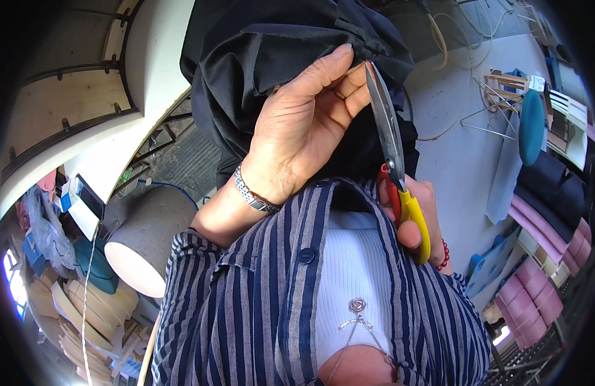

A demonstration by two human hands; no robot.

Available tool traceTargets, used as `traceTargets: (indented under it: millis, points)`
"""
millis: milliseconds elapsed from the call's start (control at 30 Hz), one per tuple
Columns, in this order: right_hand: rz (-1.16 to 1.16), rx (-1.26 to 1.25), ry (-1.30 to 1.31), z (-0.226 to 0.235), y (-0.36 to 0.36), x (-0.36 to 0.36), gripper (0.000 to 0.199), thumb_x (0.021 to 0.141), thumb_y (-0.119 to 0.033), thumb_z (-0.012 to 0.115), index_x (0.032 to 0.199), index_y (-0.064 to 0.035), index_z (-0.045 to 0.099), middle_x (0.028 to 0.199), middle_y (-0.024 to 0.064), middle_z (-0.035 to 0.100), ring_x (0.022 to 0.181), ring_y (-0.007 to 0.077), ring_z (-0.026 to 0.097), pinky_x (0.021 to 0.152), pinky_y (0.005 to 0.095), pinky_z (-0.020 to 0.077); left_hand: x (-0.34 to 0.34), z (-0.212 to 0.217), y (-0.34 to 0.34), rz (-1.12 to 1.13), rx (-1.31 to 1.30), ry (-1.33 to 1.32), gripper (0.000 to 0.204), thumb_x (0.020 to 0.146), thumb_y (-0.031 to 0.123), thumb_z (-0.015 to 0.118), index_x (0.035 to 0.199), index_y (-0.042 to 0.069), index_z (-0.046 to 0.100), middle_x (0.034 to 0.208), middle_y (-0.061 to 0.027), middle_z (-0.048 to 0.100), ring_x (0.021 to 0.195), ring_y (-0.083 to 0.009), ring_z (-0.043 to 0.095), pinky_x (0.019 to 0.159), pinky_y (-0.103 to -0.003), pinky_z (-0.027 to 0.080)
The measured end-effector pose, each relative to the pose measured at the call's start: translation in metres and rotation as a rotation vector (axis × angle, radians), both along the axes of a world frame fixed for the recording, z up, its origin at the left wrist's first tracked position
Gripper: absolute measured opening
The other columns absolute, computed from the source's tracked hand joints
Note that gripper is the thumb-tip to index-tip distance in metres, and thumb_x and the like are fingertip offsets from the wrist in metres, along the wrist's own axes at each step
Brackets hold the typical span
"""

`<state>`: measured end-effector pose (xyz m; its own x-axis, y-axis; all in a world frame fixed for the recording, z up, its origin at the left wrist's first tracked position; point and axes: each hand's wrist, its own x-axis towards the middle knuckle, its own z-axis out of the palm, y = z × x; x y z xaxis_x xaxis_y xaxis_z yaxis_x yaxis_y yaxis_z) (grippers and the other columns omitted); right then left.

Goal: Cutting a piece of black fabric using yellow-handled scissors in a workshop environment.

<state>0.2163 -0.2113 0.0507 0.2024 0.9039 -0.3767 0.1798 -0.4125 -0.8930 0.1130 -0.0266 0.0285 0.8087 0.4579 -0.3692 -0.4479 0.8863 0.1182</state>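
Scissors (382,122) held beside the bunched black cloth (246,64).
My right hand (423,206) is wrapped round their handles (413,215), likely to set the blade tips (369,69) by my left fingertips (344,53). My left hand (294,119) is half curled, perhaps steadying the cloth; I can't tell whether it pinches any. The cloth lies just beyond those fingers.

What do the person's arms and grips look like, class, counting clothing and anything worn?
Both the left grip and right grip are gloveless. The left sleeve and right sleeve have dark blue and grey stripes. A silver, linked metal band circles the left wrist; any dial is out of sight. Small red beads ring the right wrist.
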Motion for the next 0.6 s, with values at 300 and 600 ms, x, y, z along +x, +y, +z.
traceTargets:
  millis: [300, 600]
  points:
    - [-0.047, -0.039, 0.019, -0.0002, 0.0037, -0.0012, 0.048, 0.083, -0.049, 0.056, 0.071, -0.0029, 0.048, 0.058, 0.0039, 0.043, 0.046, 0.0129, 0.042, 0.046, 0.022, 0.0342, 0.0012, -0.0004, -0.0018, 0.0, 0.024, -0.038, 0.015, 0.086, 0.012, 0.06, 0.094, 0.0, 0.064, 0.092, -0.0121, 0.066, 0.089, -0.0188, 0.064, 0.086, -0.031, 0.051]
    - [-0.034, -0.026, -0.018, 0.0004, 0.0067, -0.002, 0.054, 0.082, -0.055, 0.054, 0.071, -0.0028, 0.048, 0.057, 0.0035, 0.042, 0.046, 0.0122, 0.042, 0.046, 0.022, 0.0334, 0.0008, -0.0025, -0.0022, -0.011, 0.024, -0.063, 0.015, 0.087, 0.012, 0.06, 0.094, 0.0, 0.064, 0.092, -0.0119, 0.067, 0.089, -0.0184, 0.064, 0.086, -0.03, 0.051]
